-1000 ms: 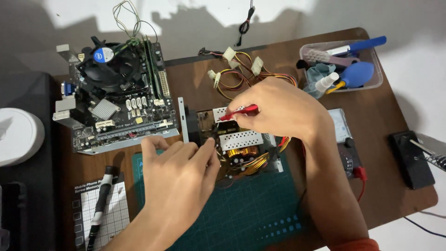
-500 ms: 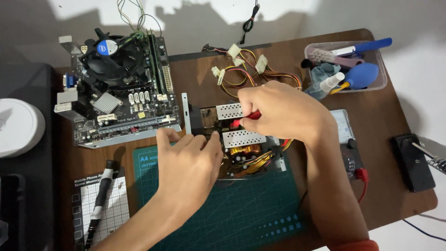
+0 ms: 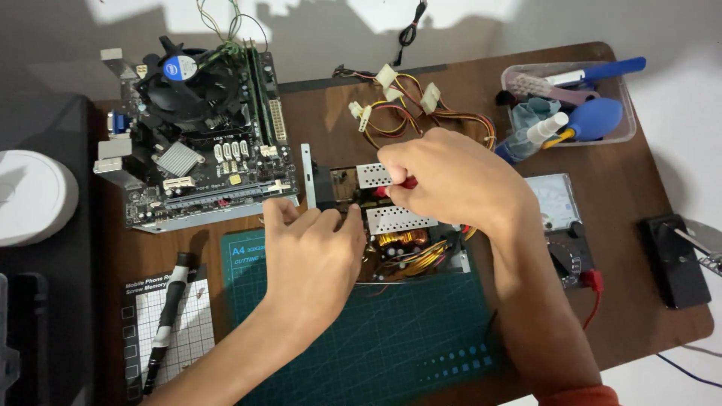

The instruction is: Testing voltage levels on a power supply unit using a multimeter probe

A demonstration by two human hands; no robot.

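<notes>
Right hand (image 3: 451, 180) pinches a red-handled screwdriver (image 3: 398, 185) over the open power supply (image 3: 391, 225) at table centre. Left hand (image 3: 312, 256), fingers together, braces its left side. Clear tub (image 3: 624, 131) at far right corner holds brushes, blue blower, spray bottle.

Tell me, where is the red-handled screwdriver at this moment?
In the head view, the red-handled screwdriver is in the right hand, over the open power supply near the table's middle.
</notes>
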